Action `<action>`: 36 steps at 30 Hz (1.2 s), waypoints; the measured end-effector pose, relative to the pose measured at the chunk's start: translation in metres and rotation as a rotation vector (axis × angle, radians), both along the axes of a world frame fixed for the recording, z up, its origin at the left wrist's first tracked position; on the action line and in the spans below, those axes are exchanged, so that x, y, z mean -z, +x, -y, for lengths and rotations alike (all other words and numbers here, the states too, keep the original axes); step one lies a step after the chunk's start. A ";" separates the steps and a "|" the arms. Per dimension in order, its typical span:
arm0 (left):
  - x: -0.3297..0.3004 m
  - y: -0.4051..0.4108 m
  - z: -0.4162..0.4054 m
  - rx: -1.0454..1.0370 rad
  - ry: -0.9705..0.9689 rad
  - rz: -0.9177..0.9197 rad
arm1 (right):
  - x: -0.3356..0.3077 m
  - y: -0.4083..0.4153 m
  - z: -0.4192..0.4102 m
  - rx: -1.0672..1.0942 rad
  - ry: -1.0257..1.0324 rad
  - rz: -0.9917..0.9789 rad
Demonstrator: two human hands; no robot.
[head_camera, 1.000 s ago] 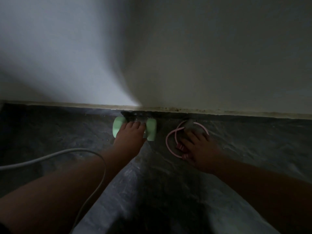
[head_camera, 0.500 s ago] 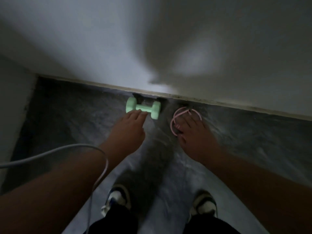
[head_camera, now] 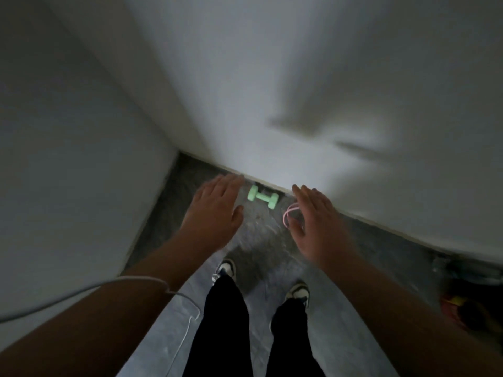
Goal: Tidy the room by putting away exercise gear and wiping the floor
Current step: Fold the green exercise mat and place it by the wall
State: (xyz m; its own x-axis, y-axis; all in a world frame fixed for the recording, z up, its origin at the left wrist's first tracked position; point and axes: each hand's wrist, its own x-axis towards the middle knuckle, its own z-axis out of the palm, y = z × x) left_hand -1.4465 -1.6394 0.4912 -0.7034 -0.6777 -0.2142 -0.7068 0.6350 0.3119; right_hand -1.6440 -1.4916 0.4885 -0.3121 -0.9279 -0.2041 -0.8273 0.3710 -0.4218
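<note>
A small mint-green dumbbell (head_camera: 262, 196) lies on the dark marbled floor (head_camera: 258, 240) against the foot of the white wall. Just right of it a pink looped band (head_camera: 288, 214) rests on the floor, partly hidden behind my right hand. My left hand (head_camera: 216, 210) hovers to the left of the dumbbell, fingers spread, holding nothing. My right hand (head_camera: 315, 221) hovers over the pink band, fingers apart, palm down and empty. Both hands are raised well above the floor.
White walls meet in a corner at the left (head_camera: 174, 159). A white cable (head_camera: 81, 292) crosses my left forearm. My two feet in dark trousers and pale shoes (head_camera: 224, 269) stand below. Dim red and yellow clutter (head_camera: 462, 303) sits at the right edge.
Both hands have let go of the dumbbell and the pink band and lifted away from the floor. The view has risen and pulled back, bringing the legs and corner into sight.
</note>
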 end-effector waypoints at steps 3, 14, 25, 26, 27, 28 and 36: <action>-0.085 0.024 0.021 -0.018 -0.039 0.001 | -0.094 0.015 0.017 -0.015 -0.059 -0.019; -0.260 0.114 0.040 -0.251 -0.238 -0.026 | -0.257 0.077 0.066 -0.095 -0.253 -0.036; -0.303 0.179 -0.147 -0.995 -0.369 -0.061 | -0.292 0.113 0.059 -0.726 -0.320 -0.046; -0.306 0.184 -0.174 -1.064 -0.364 -0.044 | -0.294 0.121 0.051 -0.785 -0.323 -0.039; -0.307 0.190 -0.199 -1.125 -0.354 -0.025 | -0.295 0.131 0.042 -0.844 -0.322 -0.026; -0.309 0.196 -0.224 -1.187 -0.346 -0.008 | -0.296 0.144 0.033 -0.900 -0.325 0.001; -0.330 0.227 -0.420 -1.639 -0.422 0.116 | -0.311 0.259 -0.063 -1.382 -0.406 0.132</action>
State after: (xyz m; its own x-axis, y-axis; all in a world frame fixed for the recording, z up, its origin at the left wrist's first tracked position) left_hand -1.2198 -1.2190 0.8208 0.7481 -0.6435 0.1618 -0.6628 -0.7133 0.2275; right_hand -1.3849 -1.4286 0.7994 0.8652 -0.4656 0.1859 -0.3656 -0.8397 -0.4015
